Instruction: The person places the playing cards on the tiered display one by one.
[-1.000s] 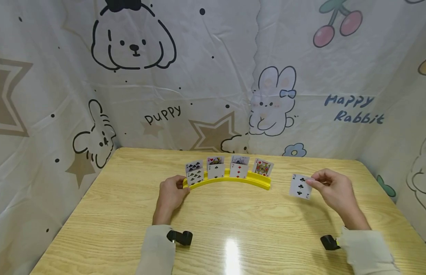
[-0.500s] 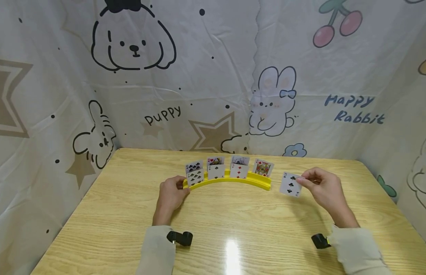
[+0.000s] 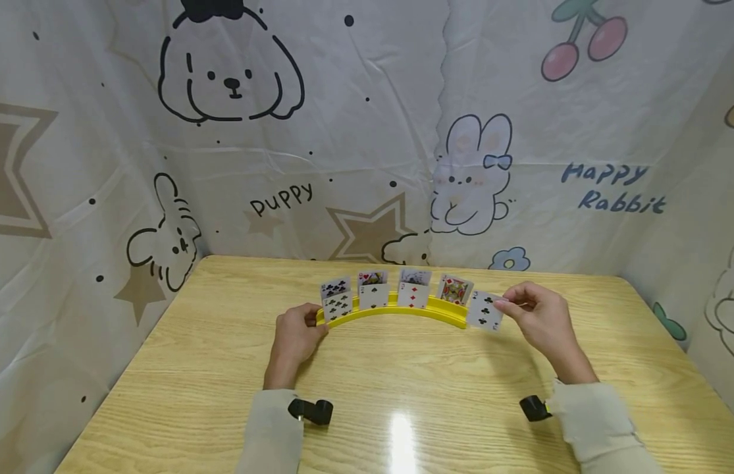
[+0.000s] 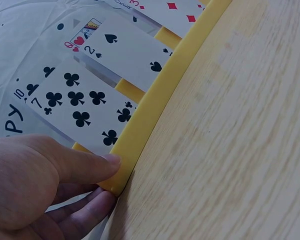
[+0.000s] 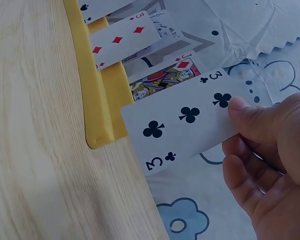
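A curved yellow card holder (image 3: 396,308) stands on the table with playing cards upright in it. My left hand (image 3: 295,336) grips its left end, thumb on the front edge. Beside that thumb stands the seven of clubs (image 4: 80,102), with a ten of clubs behind. Further right come the two of spades (image 4: 125,52) before a queen of hearts, and the three of diamonds (image 5: 125,40) before another card. The jack of diamonds (image 5: 165,80) stands in the rear slot at the right. My right hand (image 3: 541,319) pinches the three of clubs (image 5: 185,117) by its upper right corner, just off the holder's right end.
The wooden table (image 3: 402,382) reaches back to a printed cloth (image 3: 367,131) hanging behind and at the sides. A black wrist camera (image 3: 312,411) sits on the left sleeve, and another black camera (image 3: 534,408) on the right.
My right hand has carried the three of clubs leftward and slightly up, from well right of the holder to its right end. The left hand and the holder have stayed put.
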A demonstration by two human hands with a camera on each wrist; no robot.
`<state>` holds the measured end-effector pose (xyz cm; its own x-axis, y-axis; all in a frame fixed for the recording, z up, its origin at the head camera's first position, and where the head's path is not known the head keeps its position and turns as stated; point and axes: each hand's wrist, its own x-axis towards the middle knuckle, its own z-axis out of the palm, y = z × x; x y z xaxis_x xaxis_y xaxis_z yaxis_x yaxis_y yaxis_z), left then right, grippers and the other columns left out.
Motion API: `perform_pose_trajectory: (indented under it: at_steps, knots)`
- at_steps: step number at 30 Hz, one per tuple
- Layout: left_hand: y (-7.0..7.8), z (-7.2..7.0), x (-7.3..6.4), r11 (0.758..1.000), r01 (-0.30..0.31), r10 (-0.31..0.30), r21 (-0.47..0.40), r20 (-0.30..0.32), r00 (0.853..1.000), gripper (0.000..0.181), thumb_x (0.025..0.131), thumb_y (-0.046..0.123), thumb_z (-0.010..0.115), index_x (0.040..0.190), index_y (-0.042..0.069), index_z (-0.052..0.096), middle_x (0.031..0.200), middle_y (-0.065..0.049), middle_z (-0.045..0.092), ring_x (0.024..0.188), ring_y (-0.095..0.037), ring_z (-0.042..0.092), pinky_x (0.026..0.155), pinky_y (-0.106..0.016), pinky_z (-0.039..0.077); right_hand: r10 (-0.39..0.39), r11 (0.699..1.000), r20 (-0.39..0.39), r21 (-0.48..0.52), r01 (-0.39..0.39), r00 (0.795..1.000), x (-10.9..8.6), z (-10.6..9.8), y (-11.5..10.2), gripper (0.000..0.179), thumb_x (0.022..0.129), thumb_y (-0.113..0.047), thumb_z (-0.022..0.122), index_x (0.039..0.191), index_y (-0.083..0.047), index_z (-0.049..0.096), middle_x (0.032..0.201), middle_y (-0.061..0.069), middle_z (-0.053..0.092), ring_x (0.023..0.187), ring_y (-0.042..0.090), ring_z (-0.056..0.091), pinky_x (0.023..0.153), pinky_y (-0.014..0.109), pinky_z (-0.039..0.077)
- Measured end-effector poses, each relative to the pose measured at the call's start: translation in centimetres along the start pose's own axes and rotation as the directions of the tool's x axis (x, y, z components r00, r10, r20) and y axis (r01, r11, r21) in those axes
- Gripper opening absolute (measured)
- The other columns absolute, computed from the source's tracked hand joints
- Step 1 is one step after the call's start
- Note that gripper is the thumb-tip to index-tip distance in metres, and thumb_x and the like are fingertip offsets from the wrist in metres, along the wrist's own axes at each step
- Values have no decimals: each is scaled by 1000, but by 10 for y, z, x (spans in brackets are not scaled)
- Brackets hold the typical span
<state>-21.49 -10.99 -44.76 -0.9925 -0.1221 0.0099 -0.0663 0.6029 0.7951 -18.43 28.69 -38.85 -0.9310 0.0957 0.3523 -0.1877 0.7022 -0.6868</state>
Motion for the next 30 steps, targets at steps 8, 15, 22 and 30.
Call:
perform_pose_trajectory:
  at_steps: [8, 15, 22, 30]
  knots:
    - [0, -1, 0, 1000, -2, 2, -1, 1, 1000, 36, 84, 4, 80, 119, 1, 71, 105, -12, 69, 96, -25, 65, 85, -42, 54, -6, 999, -10, 38, 7, 1000, 6, 17, -1, 13, 88, -9, 78, 87, -3, 67, 84, 8, 68, 75, 20, 63, 60, 21, 48]
    - [1, -1, -1, 1000, -12, 12, 2, -5, 1000, 35, 83, 3, 80, 118, 1, 72, 103, -13, 70, 94, -25, 66, 83, -41, 55, -5, 999, -17, 49, 5, 1000, 7, 28, -3, 14, 88, -11, 78, 87, -3, 67, 83, 8, 68, 75, 20, 63, 61, 21, 48]
    - [0, -1, 0, 1000, -22, 22, 0, -9, 1000, 35, 83, 3, 80, 118, 1, 72, 104, -13, 70, 95, -25, 66, 84, -41, 55, -3, 998, -32, 64, 5, 999, 8, 36, -4, 14, 88, -12, 78, 87, -3, 67, 84, 8, 68, 75, 20, 63, 63, 19, 49]
    - [-1, 0, 0, 1000, -18, 18, 2, -7, 1000, 36, 84, 4, 80, 118, 1, 71, 105, -13, 70, 96, -25, 66, 84, -41, 55, -12, 997, -57, 79, 17, 998, 9, 43, -7, 15, 86, -13, 80, 84, -4, 68, 81, 7, 69, 71, 18, 62, 60, 18, 48]
